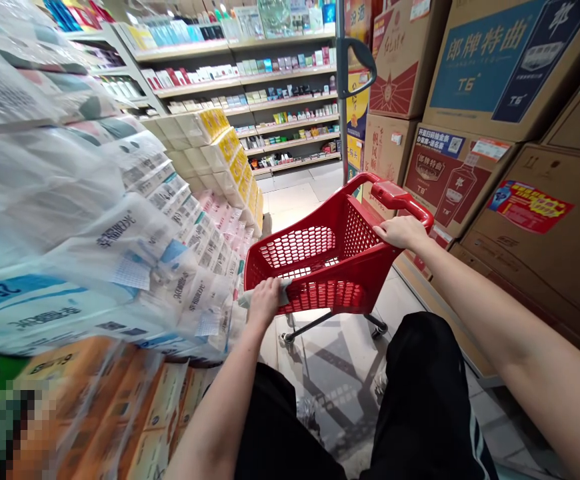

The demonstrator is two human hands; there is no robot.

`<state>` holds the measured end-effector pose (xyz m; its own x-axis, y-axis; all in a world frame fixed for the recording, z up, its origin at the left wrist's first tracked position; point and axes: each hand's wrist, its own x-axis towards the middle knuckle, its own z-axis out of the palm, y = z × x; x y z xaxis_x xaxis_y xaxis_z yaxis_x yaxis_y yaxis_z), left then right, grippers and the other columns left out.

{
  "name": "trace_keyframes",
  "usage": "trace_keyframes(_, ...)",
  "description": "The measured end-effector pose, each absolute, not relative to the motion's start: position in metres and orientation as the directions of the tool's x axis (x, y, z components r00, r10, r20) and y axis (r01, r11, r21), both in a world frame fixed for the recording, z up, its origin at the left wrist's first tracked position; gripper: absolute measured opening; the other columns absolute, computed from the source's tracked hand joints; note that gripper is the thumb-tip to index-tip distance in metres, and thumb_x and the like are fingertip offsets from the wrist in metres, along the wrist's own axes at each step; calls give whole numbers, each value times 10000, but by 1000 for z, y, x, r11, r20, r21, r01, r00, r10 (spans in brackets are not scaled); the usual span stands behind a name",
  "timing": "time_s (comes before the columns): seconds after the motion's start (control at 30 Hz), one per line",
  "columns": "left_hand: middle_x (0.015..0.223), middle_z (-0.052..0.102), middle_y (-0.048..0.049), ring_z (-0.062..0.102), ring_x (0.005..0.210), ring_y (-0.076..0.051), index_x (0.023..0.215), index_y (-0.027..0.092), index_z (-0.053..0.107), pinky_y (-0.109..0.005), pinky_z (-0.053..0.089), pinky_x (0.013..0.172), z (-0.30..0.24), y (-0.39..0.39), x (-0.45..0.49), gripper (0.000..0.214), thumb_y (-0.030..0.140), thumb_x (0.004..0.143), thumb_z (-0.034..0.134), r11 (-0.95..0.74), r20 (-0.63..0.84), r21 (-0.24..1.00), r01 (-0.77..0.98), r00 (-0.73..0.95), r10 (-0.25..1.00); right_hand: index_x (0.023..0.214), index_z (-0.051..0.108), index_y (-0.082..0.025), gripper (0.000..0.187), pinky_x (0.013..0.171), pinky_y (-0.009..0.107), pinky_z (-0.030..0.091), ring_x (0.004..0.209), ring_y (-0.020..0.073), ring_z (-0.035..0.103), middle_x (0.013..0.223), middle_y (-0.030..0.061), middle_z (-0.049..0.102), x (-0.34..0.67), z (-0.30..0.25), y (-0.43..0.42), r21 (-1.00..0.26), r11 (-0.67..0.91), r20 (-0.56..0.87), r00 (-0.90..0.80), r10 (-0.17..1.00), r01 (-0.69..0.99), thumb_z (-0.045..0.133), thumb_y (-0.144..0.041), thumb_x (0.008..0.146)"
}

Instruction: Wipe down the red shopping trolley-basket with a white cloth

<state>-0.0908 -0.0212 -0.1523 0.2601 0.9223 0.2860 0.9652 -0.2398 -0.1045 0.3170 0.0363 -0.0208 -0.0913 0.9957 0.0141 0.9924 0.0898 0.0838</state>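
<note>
A small red plastic shopping trolley (320, 260) stands on wheels in the aisle just ahead of my knees, its mesh basket holding nothing. My left hand (264, 301) is closed on a pale cloth (283, 293) pressed against the basket's near left rim. My right hand (401, 231) rests palm down on the right rim, fingers curled over it just below the red handle (401, 198).
Wrapped packs of tissue and paper rolls (120, 240) are stacked high at my left. Large cardboard cartons (495, 133) are piled on a low platform at my right. A grey pole (341, 87) stands behind the trolley. Stocked shelves (270, 87) close the aisle's far end.
</note>
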Motion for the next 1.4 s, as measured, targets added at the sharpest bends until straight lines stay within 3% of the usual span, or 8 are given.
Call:
trace_keyframes(0.17, 946, 588, -91, 529, 947, -248, 1009, 195, 529, -360, 391, 834, -162, -25, -147, 207, 243, 921, 348, -200, 296, -117, 973, 226, 928, 1033, 700, -210, 661, 825, 379, 437, 999, 282, 619, 1072, 128, 675, 313, -22, 38, 89, 92, 20, -95, 995, 992, 159, -573, 921)
trace_keyframes(0.4, 934, 599, -88, 542, 885, -242, 965, 182, 532, -350, 389, 782, -162, -12, -131, 219, 310, 933, 356, -232, 274, -150, 961, 266, 924, 1022, 704, -191, 660, 834, 374, 426, 991, 279, 622, 1057, 139, 679, 308, -24, 40, 110, 95, 26, -98, 995, 989, 159, -552, 931)
trace_keyframes(0.63, 924, 622, -76, 559, 872, -204, 942, 181, 542, -310, 377, 751, -143, -1, -38, 321, 385, 964, 295, -397, 272, -88, 914, 405, 873, 1020, 706, -185, 659, 836, 374, 421, 995, 281, 620, 1050, 141, 680, 311, -26, 41, 108, 88, 40, -92, 995, 990, 162, -548, 933)
trace_keyframes(0.77, 936, 622, -72, 556, 883, -191, 956, 185, 542, -304, 370, 760, -133, 2, 44, 340, 390, 972, 271, -406, 347, 26, 914, 372, 861, 1022, 705, -187, 678, 832, 370, 420, 992, 280, 622, 1054, 142, 680, 312, -24, 40, 105, 87, 39, -92, 995, 991, 148, -563, 930)
trace_keyframes(0.9, 966, 615, -77, 546, 909, -197, 1025, 183, 534, -316, 371, 785, -129, 2, 83, 324, 365, 974, 271, -425, 390, 47, 904, 376, 841, 1015, 708, -182, 687, 824, 366, 420, 979, 281, 626, 1029, 145, 685, 315, -23, 41, 108, 86, 51, -92, 994, 990, 143, -564, 930)
trace_keyframes(1.17, 1066, 594, -97, 526, 984, -234, 1251, 194, 454, -356, 379, 868, -150, -9, 26, 336, 236, 944, 325, -415, 408, -42, 909, 395, 823, 992, 716, -200, 703, 800, 372, 425, 953, 284, 635, 1011, 137, 689, 323, -23, 41, 109, 104, 85, -114, 990, 989, 116, -562, 929)
trace_keyframes(1.4, 1012, 608, -112, 544, 972, -245, 1178, 182, 525, -367, 382, 886, -164, -21, -61, 327, 269, 936, 321, -333, 388, -79, 940, 337, 858, 1001, 713, -200, 705, 805, 361, 420, 957, 275, 632, 1008, 138, 690, 323, -22, 40, 112, 92, 87, -102, 991, 989, 117, -570, 928)
